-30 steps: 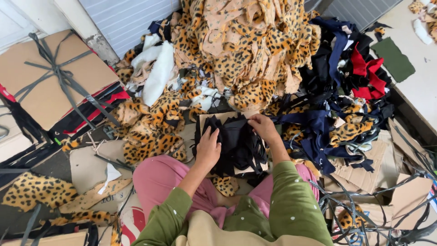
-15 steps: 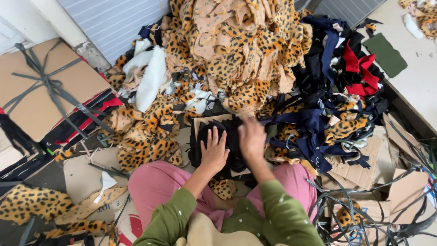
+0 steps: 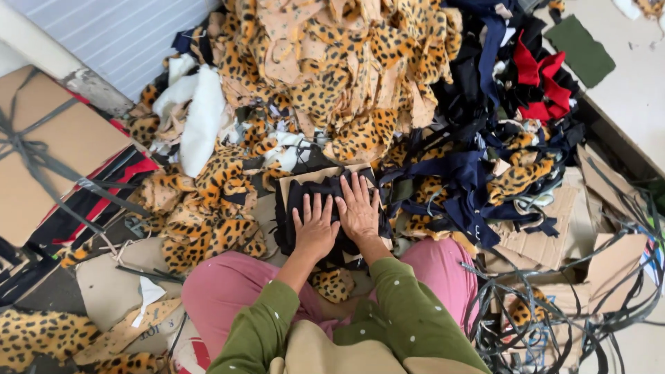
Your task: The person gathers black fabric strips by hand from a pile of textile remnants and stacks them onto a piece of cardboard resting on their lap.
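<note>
Both hands lie flat, fingers spread: left hand (image 3: 315, 228) and right hand (image 3: 359, 208) side by side, pressing the black fabric stack (image 3: 294, 208) on cardboard (image 3: 305, 174), below the leopard-print scrap heap (image 3: 332, 69).

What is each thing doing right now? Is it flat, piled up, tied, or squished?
left hand: open, flat on the black cloth
right hand: open, flat on the black cloth
black cloth: pressed down on a cardboard sheet
cardboard sheet: lying flat under the cloth
leopard scraps: heaped high
cardboard box: shut, tied with dark straps
white cloth: crumpled
</note>
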